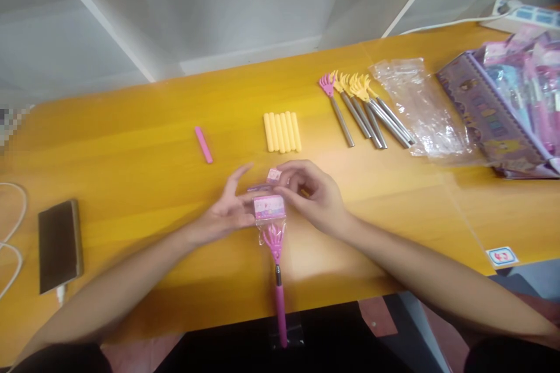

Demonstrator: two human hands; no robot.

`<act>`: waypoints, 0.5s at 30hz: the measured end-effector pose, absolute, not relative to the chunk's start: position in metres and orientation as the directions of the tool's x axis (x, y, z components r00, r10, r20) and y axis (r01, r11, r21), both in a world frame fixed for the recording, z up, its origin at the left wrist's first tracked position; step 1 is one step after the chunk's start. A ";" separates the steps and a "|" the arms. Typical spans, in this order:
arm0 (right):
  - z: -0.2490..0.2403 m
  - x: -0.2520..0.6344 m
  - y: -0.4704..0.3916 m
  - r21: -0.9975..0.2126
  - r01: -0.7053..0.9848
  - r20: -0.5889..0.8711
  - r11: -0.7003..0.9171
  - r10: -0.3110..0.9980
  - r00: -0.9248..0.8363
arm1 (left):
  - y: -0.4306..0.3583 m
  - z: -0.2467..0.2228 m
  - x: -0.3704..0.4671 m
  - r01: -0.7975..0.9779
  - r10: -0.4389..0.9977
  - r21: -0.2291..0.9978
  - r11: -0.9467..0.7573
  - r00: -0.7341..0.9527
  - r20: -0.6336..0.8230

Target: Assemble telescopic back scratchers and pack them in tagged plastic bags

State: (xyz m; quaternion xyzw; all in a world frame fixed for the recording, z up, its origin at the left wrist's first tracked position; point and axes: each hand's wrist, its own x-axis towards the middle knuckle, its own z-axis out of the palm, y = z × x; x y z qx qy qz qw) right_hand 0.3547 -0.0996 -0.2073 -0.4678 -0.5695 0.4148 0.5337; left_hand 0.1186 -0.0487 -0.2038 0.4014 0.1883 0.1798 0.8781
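A pink back scratcher (280, 309) in a clear bag hangs over the table's front edge, handle toward me. Its printed pink header card (269, 208) is between the thumb and a finger of my left hand (234, 207), whose index finger sticks out. My right hand (312, 192) is closed in a pinch just above that card, at a thin purple edge (259, 188); what exactly it grips is blurred. Beyond its fingertips shows a small pink-and-white card (274, 175). Farther back lie a row of several yellow handle tubes (282, 132) and a single pink tube (203, 144).
Several yellow-headed back scratchers (361, 90) and a pink-headed one (327, 84) lie back right, beside a crumpled clear bag (429, 108). A purple display box (490, 111) of bagged scratchers stands far right. At left is a phone (58, 247) on a cable. White partitions (245, 17) rise behind.
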 end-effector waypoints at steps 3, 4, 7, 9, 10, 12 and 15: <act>-0.207 0.355 -0.099 -0.968 0.118 0.228 0.223 0.973 0.030 | -0.049 -0.206 0.118 -0.003 0.426 0.825 0.566 0.857 -0.289; -0.207 0.355 -0.098 -0.963 0.139 0.237 0.230 0.971 0.033 | -0.049 -0.206 0.118 0.055 0.406 0.836 0.545 0.855 -0.321; -0.206 0.358 -0.098 -0.936 0.223 0.282 0.272 0.959 0.015 | -0.048 -0.207 0.118 0.143 0.391 0.851 0.506 0.841 -0.374; -0.205 0.361 -0.098 -0.904 0.270 0.325 0.330 0.944 -0.066 | -0.047 -0.207 0.118 0.152 0.404 0.849 0.506 0.828 -0.389; -0.204 0.362 -0.098 -0.883 0.289 0.350 0.370 0.929 -0.119 | -0.047 -0.207 0.118 0.154 0.409 0.846 0.510 0.822 -0.396; -0.203 0.364 -0.099 -0.832 0.315 0.406 0.457 0.888 -0.215 | -0.047 -0.207 0.118 0.156 0.428 0.845 0.512 0.806 -0.408; -0.203 0.365 -0.100 -0.759 0.340 0.481 0.555 0.830 -0.282 | -0.047 -0.209 0.118 0.158 0.450 0.837 0.523 0.784 -0.428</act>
